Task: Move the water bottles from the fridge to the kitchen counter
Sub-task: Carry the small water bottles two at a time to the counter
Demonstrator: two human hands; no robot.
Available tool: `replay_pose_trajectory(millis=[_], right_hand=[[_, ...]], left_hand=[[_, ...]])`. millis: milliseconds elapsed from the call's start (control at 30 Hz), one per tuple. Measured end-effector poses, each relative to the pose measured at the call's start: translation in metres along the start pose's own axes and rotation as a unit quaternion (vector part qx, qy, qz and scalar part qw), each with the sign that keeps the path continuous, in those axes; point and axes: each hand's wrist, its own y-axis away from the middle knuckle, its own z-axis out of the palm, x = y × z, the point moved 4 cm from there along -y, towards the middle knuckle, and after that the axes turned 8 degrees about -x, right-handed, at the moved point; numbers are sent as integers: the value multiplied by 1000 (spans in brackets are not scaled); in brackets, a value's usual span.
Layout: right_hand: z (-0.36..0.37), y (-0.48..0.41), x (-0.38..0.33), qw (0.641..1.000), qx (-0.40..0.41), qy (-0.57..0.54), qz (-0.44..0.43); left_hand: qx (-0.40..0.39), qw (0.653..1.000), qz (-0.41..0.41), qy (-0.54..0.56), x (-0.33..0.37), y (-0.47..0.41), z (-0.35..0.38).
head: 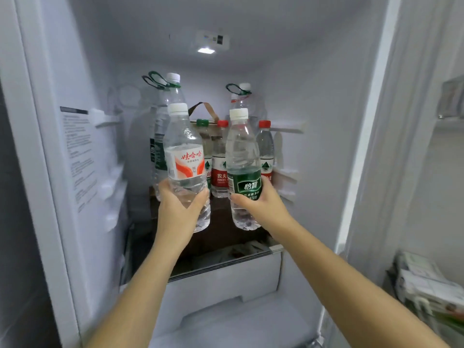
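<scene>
My left hand [175, 209] grips the lower half of a clear bottle with a red and white label [184, 156] and a white cap. My right hand [261, 207] grips a clear bottle with a dark green label [243, 172] and a white cap. Both bottles stand upright in the air in front of the fridge shelf [221, 237]. Behind them on the shelf stand red-capped bottles [219, 159] [265, 149], a green-capped bottle [204, 136] and tall large bottles with green carry handles [163, 116] [242, 99].
The fridge's white inner walls [313, 121] close in left and right. A white drawer [226, 280] sits below the shelf. A brown-handled bag [206, 109] stands at the back. A stack of papers [426, 285] lies outside, lower right.
</scene>
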Motion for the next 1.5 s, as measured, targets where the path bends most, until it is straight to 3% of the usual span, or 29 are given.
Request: replay_pose_trajectory(millis=[367,633,967,1500], right_hand=[[-112,185,-52,997,74,12,33],[-201,354,-83,979,189,22,69],[-285,566,-123,937,321,78,110],[-369,799,-117,787,561,161,201]], left_hand=[[-127,980,49,144,96,143,69],[-281,937,77,194,173,273,144],[-442,864,25,241,253,443,242],[-618,725,-23,303,325,633,398]])
